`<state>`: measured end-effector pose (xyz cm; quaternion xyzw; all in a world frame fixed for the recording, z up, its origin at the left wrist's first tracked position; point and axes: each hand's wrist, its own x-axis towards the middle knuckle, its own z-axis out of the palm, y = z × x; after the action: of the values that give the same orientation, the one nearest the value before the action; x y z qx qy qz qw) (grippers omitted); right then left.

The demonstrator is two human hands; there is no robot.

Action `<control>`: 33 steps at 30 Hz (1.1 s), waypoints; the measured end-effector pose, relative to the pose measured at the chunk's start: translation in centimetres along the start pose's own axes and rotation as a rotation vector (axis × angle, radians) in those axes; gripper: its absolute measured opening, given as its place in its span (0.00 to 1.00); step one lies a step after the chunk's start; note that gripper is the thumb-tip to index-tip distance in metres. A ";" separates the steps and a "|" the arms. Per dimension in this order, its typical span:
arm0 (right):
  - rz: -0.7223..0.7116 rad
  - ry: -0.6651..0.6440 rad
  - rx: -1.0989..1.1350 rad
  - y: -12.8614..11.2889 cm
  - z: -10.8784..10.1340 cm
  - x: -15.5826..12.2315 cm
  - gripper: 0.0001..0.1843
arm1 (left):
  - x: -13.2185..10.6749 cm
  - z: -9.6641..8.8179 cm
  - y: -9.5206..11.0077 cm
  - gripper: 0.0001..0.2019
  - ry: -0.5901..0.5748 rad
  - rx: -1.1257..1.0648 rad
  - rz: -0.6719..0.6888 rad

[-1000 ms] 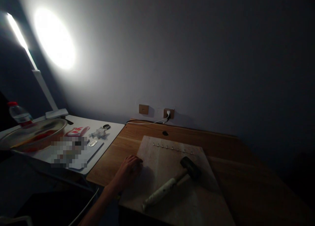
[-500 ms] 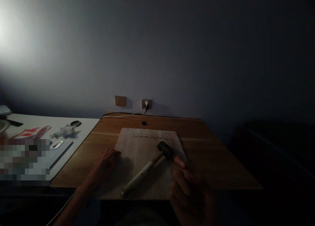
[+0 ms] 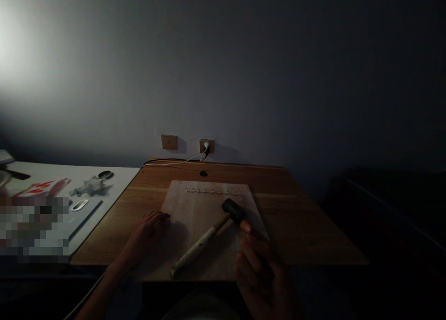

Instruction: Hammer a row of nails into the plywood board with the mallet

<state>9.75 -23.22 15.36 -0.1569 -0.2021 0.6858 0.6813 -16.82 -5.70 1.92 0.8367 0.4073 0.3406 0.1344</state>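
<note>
A light wooden board point(image 3: 195, 208) lies on the desk, with a row of several upright nails point(image 3: 212, 191) near its far edge. Across the board rests a mallet point(image 3: 195, 252), its dark head at upper right and its pale handle pointing toward me. My left hand point(image 3: 149, 227) lies palm down at the board's left edge, fingers stretched loosely over it, holding nothing visible. Just right of the mallet, my right hand point(image 3: 256, 259) is raised over the board's near right part. Its fingers are curled and pressed together; anything between them is too dark to make out.
The wooden desk point(image 3: 306, 222) stands against the wall. A plugged-in cable point(image 3: 174, 163) runs along its back from an outlet point(image 3: 206, 146). On the white table point(image 3: 121, 176) at left are a crumpled plastic bag point(image 3: 91, 186), a red-and-white packet point(image 3: 43, 188) and a grey laptop-like item point(image 3: 85, 218).
My right hand has shifted slightly left, and its extended index finger has drawn in toward the thumb. The left hand and the mallet stay in place.
</note>
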 end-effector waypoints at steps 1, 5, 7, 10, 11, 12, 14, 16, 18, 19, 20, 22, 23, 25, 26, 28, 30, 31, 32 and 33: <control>-0.003 0.010 -0.005 0.0 0.0 0.0 0.06 | 0.0 0.0 0.1 0.16 -0.003 0.000 -0.002; -0.010 0.048 -0.015 0.2 -0.1 0.1 0.07 | -0.1 -0.1 0.1 0.16 -0.012 0.011 -0.019; -0.011 0.056 -0.026 0.2 -0.2 0.2 0.09 | -0.1 -0.1 0.0 0.16 -0.017 0.006 -0.023; -0.034 0.077 -0.057 0.2 -0.7 0.5 0.10 | -0.1 0.1 -0.2 0.16 -0.018 -0.011 -0.021; -0.030 0.081 -0.061 0.2 -1.0 0.6 0.10 | -0.1 0.1 -0.2 0.16 -0.017 -0.017 -0.020; -0.017 0.081 -0.061 0.1 -1.4 0.7 0.11 | -0.2 0.1 -0.2 0.16 -0.017 -0.020 -0.020; 0.017 0.082 -0.074 -0.3 -2.3 1.0 0.21 | -0.2 0.1 0.0 0.16 -0.014 -0.019 -0.022; 0.005 0.114 -0.172 -0.9 -3.5 1.2 0.27 | -0.1 0.0 0.1 0.16 -0.009 -0.003 -0.019; -0.060 0.194 -0.388 -1.7 -5.0 1.6 0.28 | 0.1 0.0 0.3 0.15 -0.006 0.020 0.000; -0.091 0.241 -0.534 -2.1 -5.8 1.8 0.28 | 0.4 0.0 0.3 0.14 -0.006 0.032 0.017; -0.114 0.282 -0.695 -2.4 -6.7 2.0 0.27 | 0.6 0.1 0.3 0.14 -0.011 0.044 0.036; -0.176 0.334 -1.048 -2.9 -8.5 2.6 0.17 | 1.3 0.4 0.3 0.13 -0.025 0.071 0.064; -0.244 0.325 -1.235 -3.0 -9.4 2.8 0.11 | 1.7 0.6 0.3 0.13 -0.033 0.085 0.068; -0.361 0.245 -1.598 -2.8 -10.8 3.4 0.16 | 2.6 1.1 0.4 0.13 -0.061 0.111 0.072; -0.397 0.181 -1.763 -2.4 -11.4 3.6 0.19 | 3.1 1.3 0.4 0.13 -0.079 0.124 0.076; -0.436 0.036 -2.048 -1.6 -12.2 4.2 0.26 | 4.3 1.6 0.5 0.15 -0.118 0.144 0.102; -0.451 -0.082 -2.270 -0.8 -12.7 5.0 0.33 | 5.9 1.9 0.4 0.16 -0.140 0.149 0.135; -0.459 -0.112 -2.357 -0.6 -12.9 5.4 0.36 | 6.8 2.1 0.3 0.16 -0.140 0.146 0.147; -0.462 -0.127 -2.427 -0.4 -13.1 6.0 0.38 | 7.9 2.4 0.1 0.16 -0.136 0.141 0.155; -0.461 -0.121 -2.480 -0.3 -13.3 6.5 0.39 | 9.0 2.7 -0.1 0.16 -0.134 0.134 0.160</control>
<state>16.38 -15.90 4.35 -0.6188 -0.7614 -0.0924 0.1698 -11.11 1.49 4.03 0.8945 0.3513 0.2656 0.0775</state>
